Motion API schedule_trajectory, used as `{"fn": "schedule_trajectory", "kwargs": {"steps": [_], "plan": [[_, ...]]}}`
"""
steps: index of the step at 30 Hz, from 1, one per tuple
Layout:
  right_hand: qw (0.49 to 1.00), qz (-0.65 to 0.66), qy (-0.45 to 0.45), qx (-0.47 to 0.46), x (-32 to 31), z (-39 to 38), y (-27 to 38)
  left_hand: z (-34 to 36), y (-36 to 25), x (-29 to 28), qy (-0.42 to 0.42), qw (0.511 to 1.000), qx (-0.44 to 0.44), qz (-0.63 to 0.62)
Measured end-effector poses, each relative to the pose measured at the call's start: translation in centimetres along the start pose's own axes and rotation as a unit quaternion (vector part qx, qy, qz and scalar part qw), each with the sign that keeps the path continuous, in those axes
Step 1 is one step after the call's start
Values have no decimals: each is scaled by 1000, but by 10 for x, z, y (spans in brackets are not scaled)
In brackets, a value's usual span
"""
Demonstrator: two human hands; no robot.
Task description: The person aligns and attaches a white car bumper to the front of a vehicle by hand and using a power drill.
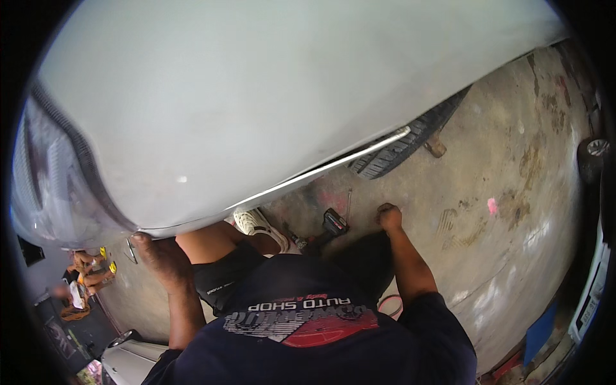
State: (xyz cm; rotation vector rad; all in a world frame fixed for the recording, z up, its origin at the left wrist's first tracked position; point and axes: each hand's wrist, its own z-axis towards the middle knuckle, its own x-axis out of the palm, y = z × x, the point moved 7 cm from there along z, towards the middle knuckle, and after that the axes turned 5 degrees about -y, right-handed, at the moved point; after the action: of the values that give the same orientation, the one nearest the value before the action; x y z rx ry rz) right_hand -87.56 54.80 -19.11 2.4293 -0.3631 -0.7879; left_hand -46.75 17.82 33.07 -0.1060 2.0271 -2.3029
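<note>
A pale grey car body panel (244, 90) fills the upper view, with a clear lamp (45, 179) at its left end. My left hand (160, 260) grips the panel's lower edge, thumb showing, other fingers mostly hidden. My right hand (390, 217) is low by the concrete floor, fingers curled; their contents are hidden. Left of it lie a dark cordless power tool (335, 222) and a thin rod-like tool (348, 205). A tyre (378, 160) shows below the panel's edge, beside a brown block (435, 146).
My knee and sneaker (256, 228) are under the panel. A person (83, 289) in yellow footwear sits at far left. Other parked cars (122, 362) stand at lower left and far right (595, 269). A blue board (539, 330) is at lower right.
</note>
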Motion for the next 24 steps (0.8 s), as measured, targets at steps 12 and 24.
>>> {"fn": "schedule_trajectory", "kwargs": {"steps": [12, 24], "plan": [[953, -290, -57, -65, 48, 69, 20, -7, -19, 6, -34, 998, -49, 21], [839, -433, -17, -328, 78, -19, 74, -5, -15, 13, -54, 997, -53, 26]]}}
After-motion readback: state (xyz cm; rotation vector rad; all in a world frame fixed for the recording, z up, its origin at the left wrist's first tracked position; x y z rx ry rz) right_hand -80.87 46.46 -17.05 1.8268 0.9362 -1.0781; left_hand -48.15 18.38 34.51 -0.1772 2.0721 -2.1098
